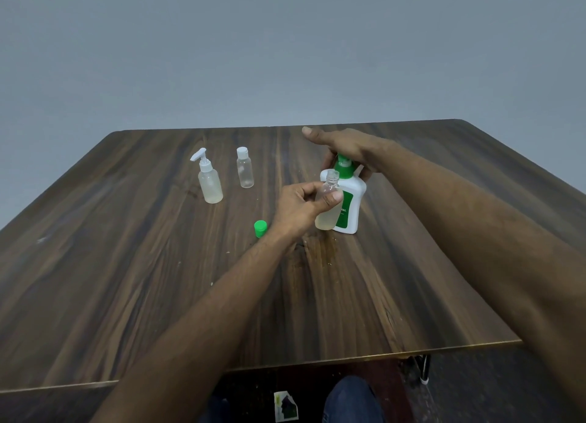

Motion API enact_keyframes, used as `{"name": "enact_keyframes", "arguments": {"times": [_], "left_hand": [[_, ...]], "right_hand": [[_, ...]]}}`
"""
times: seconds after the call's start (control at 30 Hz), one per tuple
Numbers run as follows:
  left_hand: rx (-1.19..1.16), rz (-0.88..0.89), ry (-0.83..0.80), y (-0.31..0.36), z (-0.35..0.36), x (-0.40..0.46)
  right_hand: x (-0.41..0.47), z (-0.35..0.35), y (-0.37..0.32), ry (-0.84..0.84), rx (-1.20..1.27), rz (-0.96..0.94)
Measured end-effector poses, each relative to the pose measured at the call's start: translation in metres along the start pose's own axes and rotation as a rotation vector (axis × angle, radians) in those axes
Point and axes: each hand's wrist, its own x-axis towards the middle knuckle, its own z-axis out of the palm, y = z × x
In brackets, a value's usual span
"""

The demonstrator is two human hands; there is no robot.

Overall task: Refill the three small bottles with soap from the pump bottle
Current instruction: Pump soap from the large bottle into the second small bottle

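Note:
My left hand [302, 205] grips an uncapped small clear bottle [328, 218] with pale yellow soap in its lower part, its neck held up just under the green nozzle of the white pump bottle [348, 200]. My right hand [344, 148] lies over that green pump head, fingers curled down around it. The small bottle's green cap [260, 228] rests on the table left of my left wrist. Further left stand a small bottle with a white pump [209, 181], with some soap in it, and a small clear bottle with a white cap [244, 168].
A dark wooden table [158, 280] carries everything. A wet smear shows on the wood just in front of the pump bottle. Below the near edge are my knee in blue jeans and a scrap of paper on the floor.

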Motion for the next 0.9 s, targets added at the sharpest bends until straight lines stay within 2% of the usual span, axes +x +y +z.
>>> {"name": "enact_keyframes", "arguments": {"times": [0.63,0.9], "left_hand": [[-0.002,0.007,-0.009,-0.0001,-0.0007,0.0013],[0.006,0.012,-0.005,-0.0015,-0.0009,0.0013]], "right_hand": [[0.0028,0.0013,0.0009,0.012,0.014,0.0],[0.0057,0.0051,0.0051,0.065,0.041,-0.012]]}}
